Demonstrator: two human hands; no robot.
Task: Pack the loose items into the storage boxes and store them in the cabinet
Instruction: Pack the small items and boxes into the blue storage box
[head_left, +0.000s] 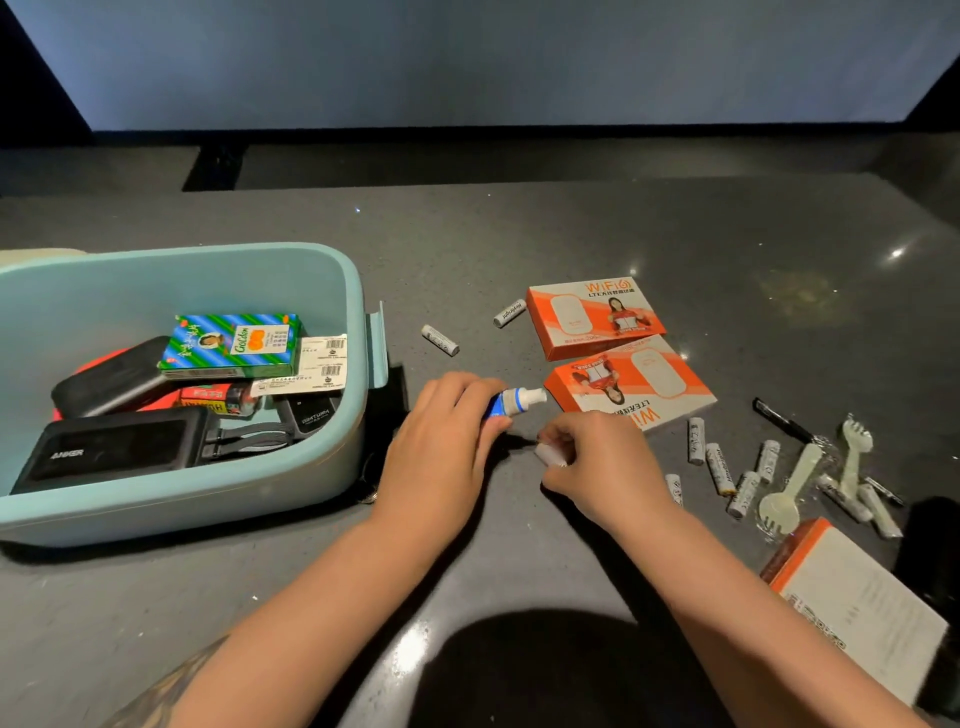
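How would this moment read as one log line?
left hand grips small bottle | right hand pinches cap | blue storage box part-filled

In the middle of the picture, the left hand (447, 436) holds a little blue and white bottle (514, 403), and the right hand (597, 462) pinches something small and white (551, 454), maybe its cap. On the left sits a light blue box (343, 431) with a green packet (231, 345) and a black power bank (109, 456) inside. On the right of the gray table (571, 228) lie two orange boxes (592, 317), white batteries (719, 467) and plastic forks (784, 499).

One blue storage box (332, 452), three orange boxes (592, 317), two plastic sporks (784, 493), roughly ten loose batteries (440, 340)
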